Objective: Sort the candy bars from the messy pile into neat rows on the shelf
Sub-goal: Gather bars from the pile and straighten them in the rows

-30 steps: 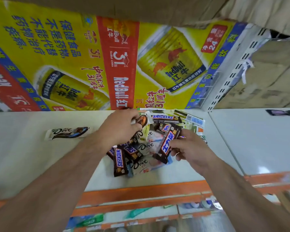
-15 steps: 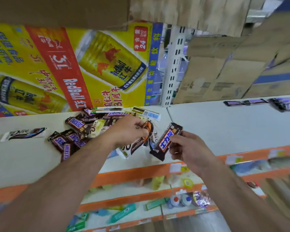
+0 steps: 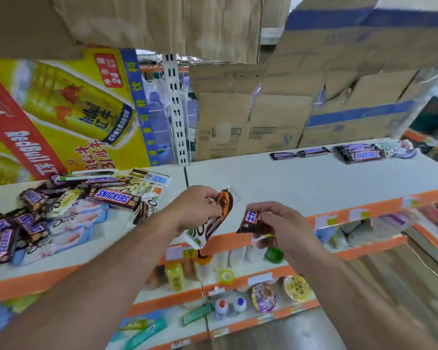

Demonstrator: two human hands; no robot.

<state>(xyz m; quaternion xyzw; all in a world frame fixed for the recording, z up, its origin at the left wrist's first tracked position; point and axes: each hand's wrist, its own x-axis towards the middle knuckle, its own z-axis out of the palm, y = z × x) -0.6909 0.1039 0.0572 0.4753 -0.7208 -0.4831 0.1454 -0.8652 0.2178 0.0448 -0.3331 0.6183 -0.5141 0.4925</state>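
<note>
The white shelf holds a messy pile of candy bars on its left part. Just in front, the left hand pinches a Dove bar. The right hand curls around a Snickers bar.

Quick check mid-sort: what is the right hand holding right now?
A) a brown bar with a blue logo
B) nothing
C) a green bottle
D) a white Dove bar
A: the right hand pinches the brown bar by its end, while the Dove bar is in the left hand.
</note>
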